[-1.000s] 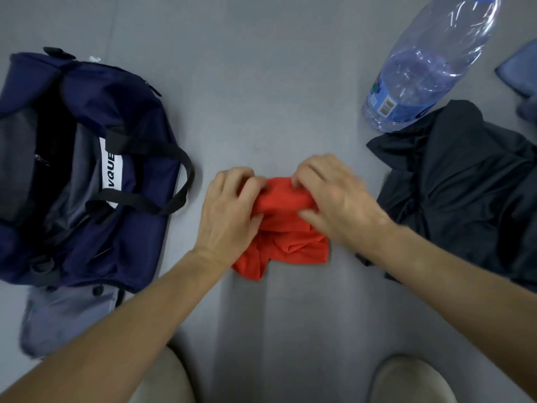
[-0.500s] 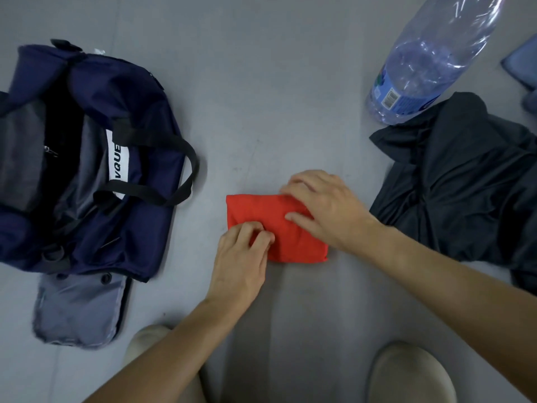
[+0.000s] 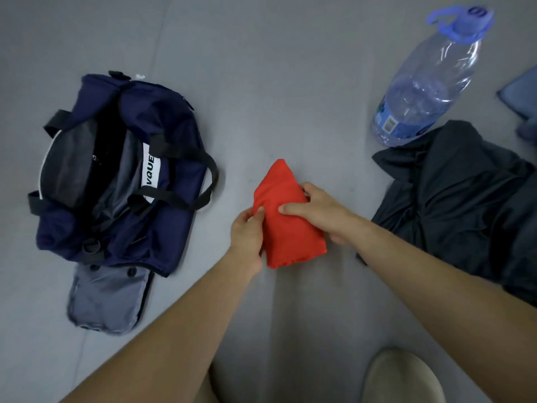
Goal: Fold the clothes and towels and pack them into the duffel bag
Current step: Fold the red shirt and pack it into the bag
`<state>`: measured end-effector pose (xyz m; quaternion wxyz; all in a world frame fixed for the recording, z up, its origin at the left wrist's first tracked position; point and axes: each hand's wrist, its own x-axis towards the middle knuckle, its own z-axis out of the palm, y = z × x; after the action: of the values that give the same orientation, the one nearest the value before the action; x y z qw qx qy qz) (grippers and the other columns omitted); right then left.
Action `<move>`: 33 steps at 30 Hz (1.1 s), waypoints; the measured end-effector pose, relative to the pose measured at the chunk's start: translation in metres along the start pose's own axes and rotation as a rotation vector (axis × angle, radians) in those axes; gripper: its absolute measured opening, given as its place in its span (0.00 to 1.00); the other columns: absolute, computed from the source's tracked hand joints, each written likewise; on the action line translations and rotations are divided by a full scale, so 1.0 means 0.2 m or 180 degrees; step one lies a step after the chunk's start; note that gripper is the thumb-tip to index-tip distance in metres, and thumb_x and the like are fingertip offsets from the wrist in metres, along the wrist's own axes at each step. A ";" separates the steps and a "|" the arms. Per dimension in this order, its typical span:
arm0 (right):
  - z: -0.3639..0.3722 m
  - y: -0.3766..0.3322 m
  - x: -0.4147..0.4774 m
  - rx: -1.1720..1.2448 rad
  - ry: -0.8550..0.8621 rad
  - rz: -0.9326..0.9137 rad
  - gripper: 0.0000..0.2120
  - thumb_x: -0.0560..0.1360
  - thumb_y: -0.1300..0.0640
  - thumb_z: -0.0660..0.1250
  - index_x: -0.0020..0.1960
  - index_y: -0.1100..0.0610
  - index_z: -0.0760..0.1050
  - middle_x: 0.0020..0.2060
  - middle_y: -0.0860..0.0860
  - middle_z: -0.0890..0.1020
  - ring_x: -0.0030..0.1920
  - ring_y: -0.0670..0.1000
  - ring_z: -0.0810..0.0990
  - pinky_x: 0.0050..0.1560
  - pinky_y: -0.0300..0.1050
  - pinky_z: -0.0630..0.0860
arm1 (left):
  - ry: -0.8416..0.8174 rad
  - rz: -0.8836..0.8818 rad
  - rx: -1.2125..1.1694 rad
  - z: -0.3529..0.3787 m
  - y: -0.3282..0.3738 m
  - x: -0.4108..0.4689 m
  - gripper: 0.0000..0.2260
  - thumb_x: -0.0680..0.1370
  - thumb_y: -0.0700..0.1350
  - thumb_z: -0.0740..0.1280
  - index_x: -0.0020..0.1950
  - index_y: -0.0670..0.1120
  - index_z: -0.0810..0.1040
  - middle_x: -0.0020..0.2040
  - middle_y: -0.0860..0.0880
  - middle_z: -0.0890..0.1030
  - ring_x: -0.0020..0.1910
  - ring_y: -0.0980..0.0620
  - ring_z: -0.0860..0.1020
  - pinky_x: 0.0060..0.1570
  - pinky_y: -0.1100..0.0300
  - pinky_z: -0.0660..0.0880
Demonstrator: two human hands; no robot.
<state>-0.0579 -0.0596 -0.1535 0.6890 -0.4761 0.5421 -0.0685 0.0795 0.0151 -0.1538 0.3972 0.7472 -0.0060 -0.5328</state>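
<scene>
OK, duffel bag [image 3: 162, 205] open on the left, folded red cloth [image 3: 286, 225] centre, gripped in both hands.
I see the navy bag unzipped, mouth up, well apart from the cloth. Left hand [image 3: 247, 234] pinches the cloth's left edge, thumb on top. Right hand [image 3: 316, 210] clamps its right side, thumb across the top, fingers curled round the far edge. Can't tell whether the cloth touches the floor [image 3: 290, 82]. Crumpled dark garment [image 3: 465, 213] lies beside the right forearm, clear water bottle [image 3: 430, 82] at its far edge.

A bare left forearm [image 3: 162, 338] and bare right forearm [image 3: 436, 277], with a pale beige rounded shoe toe [image 3: 404, 376] below.
</scene>
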 end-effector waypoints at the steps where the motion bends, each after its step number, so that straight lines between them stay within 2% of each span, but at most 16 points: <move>1: -0.01 -0.05 -0.03 0.0391 0.0002 -0.0038 0.22 0.72 0.54 0.76 0.62 0.53 0.74 0.55 0.52 0.84 0.51 0.51 0.85 0.53 0.50 0.82 | -0.0222 0.0068 -0.0041 -0.02 0.07 -0.04 0.09 0.83 0.47 0.65 0.59 0.45 0.79 0.45 0.49 0.83 0.39 0.52 0.80 0.35 0.61 0.77; 4: -0.02 -0.31 -0.12 0.1111 0.0011 -0.0333 0.19 0.73 0.60 0.74 0.62 0.56 0.74 0.53 0.55 0.85 0.51 0.54 0.86 0.50 0.49 0.83 | -0.0436 0.0675 0.0190 -0.06 0.36 -0.16 0.09 0.82 0.52 0.66 0.56 0.49 0.80 0.46 0.50 0.84 0.41 0.54 0.81 0.37 0.61 0.77; 6: 0.01 -0.54 -0.19 0.1294 0.0000 -0.0546 0.19 0.73 0.60 0.74 0.62 0.57 0.74 0.53 0.55 0.85 0.51 0.55 0.86 0.51 0.51 0.83 | -0.0432 0.0915 0.0325 -0.11 0.59 -0.28 0.12 0.82 0.57 0.64 0.55 0.51 0.80 0.50 0.49 0.85 0.45 0.50 0.83 0.40 0.57 0.78; 9: 0.08 -0.87 -0.29 0.1277 -0.0061 -0.0820 0.18 0.74 0.60 0.73 0.61 0.56 0.73 0.52 0.54 0.85 0.48 0.51 0.86 0.47 0.48 0.83 | -0.0627 0.0911 0.0196 -0.20 0.88 -0.49 0.19 0.82 0.63 0.60 0.63 0.51 0.77 0.56 0.47 0.85 0.46 0.48 0.85 0.35 0.52 0.82; 10: 0.11 -0.95 -0.32 0.1226 -0.0063 -0.0894 0.17 0.74 0.59 0.74 0.61 0.55 0.73 0.52 0.53 0.85 0.48 0.51 0.86 0.47 0.46 0.83 | -0.0636 0.0994 0.0150 -0.24 0.95 -0.54 0.21 0.81 0.64 0.61 0.64 0.52 0.76 0.56 0.47 0.85 0.46 0.48 0.86 0.39 0.49 0.83; 13: 0.26 -1.12 -0.32 0.0769 -0.0037 -0.1113 0.20 0.74 0.52 0.75 0.62 0.53 0.73 0.54 0.50 0.84 0.52 0.49 0.85 0.53 0.47 0.82 | -0.0424 0.1539 -0.0032 -0.41 1.02 -0.57 0.20 0.79 0.59 0.68 0.66 0.50 0.74 0.59 0.47 0.84 0.54 0.49 0.84 0.55 0.47 0.82; 16: 0.45 -1.13 -0.25 0.0111 -0.0211 -0.1102 0.24 0.75 0.39 0.70 0.65 0.51 0.72 0.57 0.46 0.82 0.54 0.47 0.83 0.55 0.50 0.81 | -0.0199 0.1581 -0.0444 -0.61 0.96 -0.49 0.15 0.80 0.51 0.69 0.64 0.46 0.75 0.59 0.46 0.84 0.56 0.49 0.83 0.59 0.48 0.80; 18: 0.58 -1.07 -0.19 0.0063 -0.0285 -0.1035 0.24 0.78 0.36 0.64 0.68 0.49 0.72 0.61 0.47 0.80 0.55 0.47 0.82 0.49 0.48 0.83 | -0.0062 0.1522 -0.0437 -0.76 0.91 -0.38 0.15 0.79 0.51 0.71 0.63 0.47 0.76 0.58 0.46 0.84 0.57 0.48 0.83 0.60 0.48 0.80; 19: 0.64 -1.02 -0.14 0.0082 -0.0276 -0.1010 0.24 0.79 0.36 0.61 0.71 0.46 0.70 0.64 0.48 0.78 0.56 0.49 0.82 0.47 0.49 0.83 | 0.0072 0.1543 -0.0351 -0.84 0.90 -0.32 0.16 0.78 0.52 0.73 0.63 0.48 0.77 0.59 0.46 0.84 0.58 0.48 0.83 0.61 0.47 0.79; 21: 0.73 -0.91 -0.03 0.0084 -0.0256 -0.0946 0.26 0.78 0.34 0.59 0.75 0.34 0.61 0.70 0.47 0.73 0.60 0.53 0.80 0.51 0.52 0.83 | 0.0334 0.1615 -0.0051 -1.00 0.89 -0.19 0.16 0.76 0.52 0.74 0.61 0.50 0.78 0.58 0.48 0.84 0.59 0.48 0.82 0.62 0.48 0.78; 23: 0.80 -0.77 0.07 0.0027 -0.0294 -0.0902 0.24 0.75 0.29 0.56 0.69 0.20 0.53 0.74 0.45 0.70 0.65 0.57 0.77 0.62 0.57 0.78 | 0.0416 0.1663 0.0350 -1.16 0.88 -0.09 0.14 0.77 0.51 0.74 0.61 0.52 0.78 0.57 0.50 0.83 0.59 0.49 0.82 0.61 0.51 0.78; 25: 0.86 -0.68 0.14 -0.0214 -0.0378 -0.0866 0.21 0.72 0.25 0.50 0.63 0.13 0.49 0.76 0.41 0.65 0.75 0.59 0.66 0.74 0.60 0.65 | 0.0439 0.1635 0.0699 -1.31 0.86 -0.03 0.21 0.74 0.56 0.75 0.64 0.52 0.77 0.58 0.51 0.83 0.58 0.51 0.82 0.61 0.51 0.78; 27: 0.91 -0.63 0.18 -0.0504 -0.0468 -0.0771 0.22 0.78 0.29 0.48 0.71 0.20 0.48 0.78 0.39 0.60 0.79 0.55 0.55 0.78 0.53 0.52 | 0.0492 0.1578 0.0778 -1.42 0.81 0.01 0.25 0.71 0.59 0.76 0.65 0.52 0.77 0.59 0.51 0.83 0.58 0.51 0.82 0.61 0.50 0.78; 29: 0.98 -0.60 0.23 -0.0577 -0.0593 -0.0694 0.24 0.80 0.32 0.48 0.75 0.27 0.51 0.78 0.38 0.60 0.79 0.50 0.55 0.77 0.49 0.51 | 0.0566 0.1486 0.0535 -1.49 0.72 0.04 0.24 0.72 0.59 0.76 0.65 0.51 0.78 0.59 0.50 0.84 0.59 0.49 0.82 0.62 0.48 0.77; 31: 1.05 -0.59 0.29 -0.0536 -0.0729 -0.0672 0.26 0.79 0.30 0.47 0.76 0.30 0.54 0.78 0.38 0.59 0.80 0.48 0.54 0.79 0.52 0.50 | 0.0584 0.1388 0.0388 -1.54 0.66 0.06 0.23 0.72 0.57 0.73 0.64 0.51 0.78 0.59 0.50 0.84 0.59 0.48 0.82 0.62 0.48 0.77; 33: 1.13 -0.60 0.34 -0.0548 -0.0760 -0.0492 0.26 0.80 0.31 0.47 0.77 0.34 0.57 0.80 0.43 0.53 0.80 0.47 0.48 0.78 0.52 0.47 | 0.0619 0.1382 0.0469 -1.58 0.63 0.07 0.21 0.72 0.57 0.73 0.63 0.52 0.79 0.58 0.50 0.84 0.58 0.48 0.83 0.60 0.48 0.78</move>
<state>0.2027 -0.0344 -0.1223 0.6979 -0.5784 0.4221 -0.0175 0.3906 0.1086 -0.0521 0.4456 0.8031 -0.1670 -0.3587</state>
